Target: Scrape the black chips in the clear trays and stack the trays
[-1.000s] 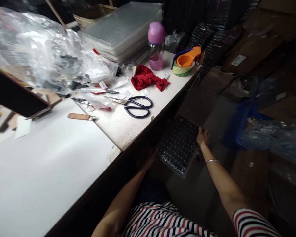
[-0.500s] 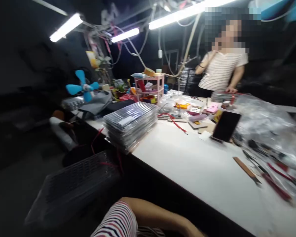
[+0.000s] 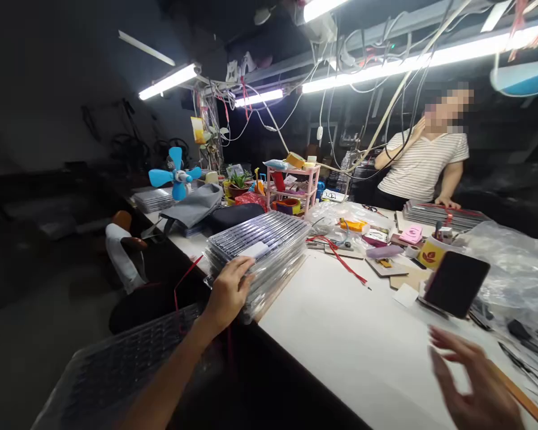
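Observation:
A stack of clear plastic trays [image 3: 269, 236], packed with rows of thin items, sits at the near left edge of the white table. My left hand [image 3: 228, 294] is at the stack's front corner, fingertips by a small white label [image 3: 254, 250] on top. Its thumb stands apart from the fingers, and I see no tray lifted. Over the table at the lower right is my right hand [image 3: 473, 376], slightly blurred, with curved fingers apart and nothing between them. A tan strap-like strip [image 3: 522, 394] lies close beside it.
A dark-screened phone [image 3: 458, 283] leans upright near a yellow cup [image 3: 431, 254]. Behind lie a red cord [image 3: 343, 260] and a pink rack [image 3: 295, 194]. A blue fan [image 3: 178, 174] stands left. Across the table, a person in a striped shirt [image 3: 424, 164] rests one hand on another stack.
My left hand has come up from the lower edge to the tray stack. My right hand has entered at the lower right. The view has shifted, so the table's things sit lower and farther right.

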### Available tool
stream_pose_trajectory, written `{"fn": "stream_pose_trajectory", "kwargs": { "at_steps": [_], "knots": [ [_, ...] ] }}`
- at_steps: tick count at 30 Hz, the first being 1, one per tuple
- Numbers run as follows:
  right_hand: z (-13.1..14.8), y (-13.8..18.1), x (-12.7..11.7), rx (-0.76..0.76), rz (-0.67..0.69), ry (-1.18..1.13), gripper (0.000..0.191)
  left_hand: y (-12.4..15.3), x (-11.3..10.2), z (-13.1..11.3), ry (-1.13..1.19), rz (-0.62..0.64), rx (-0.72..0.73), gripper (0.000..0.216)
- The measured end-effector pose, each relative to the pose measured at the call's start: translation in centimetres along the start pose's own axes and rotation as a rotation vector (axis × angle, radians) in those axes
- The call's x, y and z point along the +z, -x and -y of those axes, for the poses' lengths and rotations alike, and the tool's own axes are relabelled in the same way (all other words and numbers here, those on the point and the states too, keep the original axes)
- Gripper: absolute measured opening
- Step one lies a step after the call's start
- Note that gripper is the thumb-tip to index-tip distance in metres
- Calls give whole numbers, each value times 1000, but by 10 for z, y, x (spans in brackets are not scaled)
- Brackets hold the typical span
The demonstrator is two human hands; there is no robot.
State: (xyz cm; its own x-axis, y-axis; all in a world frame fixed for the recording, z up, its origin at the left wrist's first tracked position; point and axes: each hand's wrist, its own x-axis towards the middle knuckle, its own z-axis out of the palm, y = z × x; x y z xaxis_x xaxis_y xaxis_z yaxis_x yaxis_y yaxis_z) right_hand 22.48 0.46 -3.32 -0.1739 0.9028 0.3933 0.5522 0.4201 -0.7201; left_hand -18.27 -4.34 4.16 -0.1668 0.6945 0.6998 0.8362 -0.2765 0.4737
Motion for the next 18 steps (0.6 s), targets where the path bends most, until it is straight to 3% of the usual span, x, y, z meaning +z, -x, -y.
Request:
{"fn": "stream_pose_trajectory", "kwargs": {
  "at_steps": [2,5,10,14,18],
  "knots": [
    [17,-24,26,-212,-91,126,38,-7,-3,23,-65,-28,42,29],
    [32,-85,72,-407,18,218,28,-14,-8,47,-114,-88,61,31],
    [42,-202,137,-375,149,266,31,-14,-18,74,-175,-163,-11,35],
    [63,-281,182,-292,142,242,35,-12,-18,88,-183,-35,-143,40],
    [84,-327,212,-166,160,188,33,-17,-18,91,-17,64,-283,43]
  ]
}}
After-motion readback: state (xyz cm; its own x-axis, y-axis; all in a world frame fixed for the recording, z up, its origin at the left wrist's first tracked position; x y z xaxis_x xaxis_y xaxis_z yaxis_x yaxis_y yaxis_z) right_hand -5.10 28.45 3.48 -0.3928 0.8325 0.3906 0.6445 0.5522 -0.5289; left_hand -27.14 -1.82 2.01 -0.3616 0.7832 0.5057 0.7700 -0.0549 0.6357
